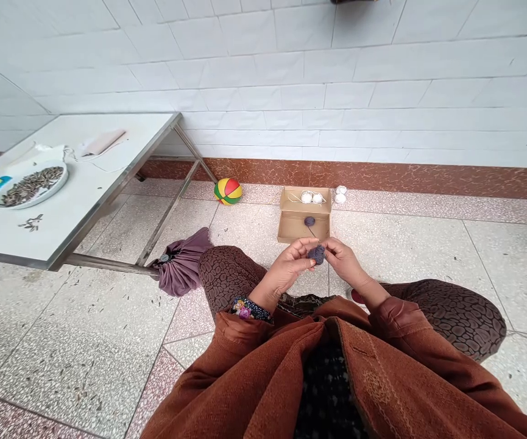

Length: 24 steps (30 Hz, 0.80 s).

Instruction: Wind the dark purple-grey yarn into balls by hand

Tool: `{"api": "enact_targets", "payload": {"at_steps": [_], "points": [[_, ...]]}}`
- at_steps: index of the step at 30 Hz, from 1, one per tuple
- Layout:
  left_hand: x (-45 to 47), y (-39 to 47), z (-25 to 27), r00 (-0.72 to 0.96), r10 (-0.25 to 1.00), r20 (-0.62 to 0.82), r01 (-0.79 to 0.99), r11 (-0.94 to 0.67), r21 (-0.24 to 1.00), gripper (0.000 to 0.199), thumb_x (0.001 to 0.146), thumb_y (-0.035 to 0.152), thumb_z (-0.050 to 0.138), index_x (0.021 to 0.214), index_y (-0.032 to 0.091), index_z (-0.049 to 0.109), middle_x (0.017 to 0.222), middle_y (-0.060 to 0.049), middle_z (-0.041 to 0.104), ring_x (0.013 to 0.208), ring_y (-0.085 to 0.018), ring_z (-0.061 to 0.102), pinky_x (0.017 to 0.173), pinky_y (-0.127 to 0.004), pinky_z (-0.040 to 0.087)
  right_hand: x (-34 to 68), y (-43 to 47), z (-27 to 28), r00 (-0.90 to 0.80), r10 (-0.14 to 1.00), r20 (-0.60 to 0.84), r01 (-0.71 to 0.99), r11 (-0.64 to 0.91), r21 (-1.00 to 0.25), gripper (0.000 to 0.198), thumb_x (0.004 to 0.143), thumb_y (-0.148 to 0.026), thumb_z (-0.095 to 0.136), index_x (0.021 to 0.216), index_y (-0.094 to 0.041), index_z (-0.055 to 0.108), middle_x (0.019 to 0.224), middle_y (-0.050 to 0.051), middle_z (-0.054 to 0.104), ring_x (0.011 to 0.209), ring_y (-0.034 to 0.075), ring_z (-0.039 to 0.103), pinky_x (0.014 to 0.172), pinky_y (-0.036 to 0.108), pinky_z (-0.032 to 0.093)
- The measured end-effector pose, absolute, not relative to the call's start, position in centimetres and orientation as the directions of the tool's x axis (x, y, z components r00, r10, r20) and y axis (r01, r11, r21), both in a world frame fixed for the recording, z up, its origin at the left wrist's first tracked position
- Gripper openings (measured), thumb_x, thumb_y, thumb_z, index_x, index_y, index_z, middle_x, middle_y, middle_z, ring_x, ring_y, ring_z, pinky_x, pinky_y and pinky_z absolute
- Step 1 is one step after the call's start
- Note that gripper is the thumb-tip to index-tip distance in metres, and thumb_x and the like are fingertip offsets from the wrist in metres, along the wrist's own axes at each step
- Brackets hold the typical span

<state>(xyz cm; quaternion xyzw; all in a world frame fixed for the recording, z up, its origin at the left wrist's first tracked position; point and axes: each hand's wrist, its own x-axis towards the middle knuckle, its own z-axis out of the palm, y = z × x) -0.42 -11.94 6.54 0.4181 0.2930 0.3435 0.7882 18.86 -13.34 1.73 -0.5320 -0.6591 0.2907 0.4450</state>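
A small ball of dark grey yarn (318, 255) is between my two hands, in front of my lap. My left hand (290, 262) is closed around its left side, thumb below and fingers above. At its right edge, my right hand (342, 261) pinches at the yarn; the strand in its fingertips is too fine to make out. A dark strand runs from near my hands to a second dark yarn ball (309, 221) in the open cardboard box (284, 230) just beyond. Two white yarn balls (312, 197) rest on the box's lid side.
More white balls (340, 194) lie right of the box. A striped ball (228, 191) and a purple cloth bag (183, 262) are near the metal-framed table (75, 213), which bears a plate of sunflower seeds (35, 186). The tiled wall (382, 128) stands ahead.
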Motion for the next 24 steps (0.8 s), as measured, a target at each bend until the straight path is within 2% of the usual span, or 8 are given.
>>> {"api": "enact_targets", "payload": {"at_steps": [6,12,15,18,24], "points": [[-0.2,-11.8,6.3,0.459,0.852,-0.252,-0.371,0.442,0.817,0.039,0.068,0.022,0.083,0.104,0.019,0.069,0.101,-0.003,0.068,0.085,-0.013,0.059,0.080,-0.029,0.043,18.1,-14.7,1.6,-0.104,0.944,0.312,0.486,0.322,-0.813,0.020,0.099,-0.035,0.056,0.086,-0.024,0.067,0.081,0.004,0.067,0.077,0.020,0.063,0.073,0.033,0.051],[0.3,-11.8,5.5,0.297,0.942,-0.158,-0.305,0.251,0.919,0.039,0.068,0.022,0.080,0.104,0.020,0.065,0.098,-0.001,0.067,0.088,-0.014,0.058,0.082,-0.029,0.044,17.2,-15.4,2.7,-0.170,0.925,0.341,0.517,0.378,-0.768,0.019,0.102,-0.034,0.054,0.091,-0.025,0.067,0.084,0.004,0.067,0.081,0.021,0.064,0.074,0.033,0.052],[0.4,-12.1,5.5,0.286,0.949,-0.134,-0.253,0.209,0.944,0.039,0.071,0.025,0.079,0.107,0.020,0.066,0.098,-0.001,0.069,0.087,-0.014,0.059,0.084,-0.030,0.046,17.3,-15.5,3.0,-0.161,0.924,0.345,0.519,0.377,-0.767,0.019,0.102,-0.033,0.055,0.091,-0.024,0.066,0.082,0.004,0.066,0.078,0.020,0.063,0.071,0.032,0.051],[0.4,-12.3,5.7,0.303,0.940,-0.158,-0.235,0.234,0.943,0.037,0.075,0.032,0.079,0.107,0.019,0.067,0.098,-0.003,0.069,0.085,-0.014,0.060,0.081,-0.030,0.048,17.5,-15.5,3.0,-0.166,0.922,0.350,0.530,0.382,-0.757,0.018,0.102,-0.032,0.054,0.092,-0.023,0.067,0.083,0.004,0.066,0.078,0.020,0.063,0.072,0.032,0.050],[0.4,-12.1,5.1,0.290,0.936,-0.201,-0.330,0.294,0.897,0.039,0.070,0.034,0.083,0.101,0.018,0.066,0.096,-0.003,0.069,0.085,-0.014,0.062,0.079,-0.030,0.050,17.5,-15.6,3.3,-0.196,0.908,0.371,0.558,0.414,-0.719,0.019,0.103,-0.030,0.053,0.092,-0.023,0.067,0.083,0.004,0.066,0.079,0.019,0.063,0.073,0.031,0.050]]}}
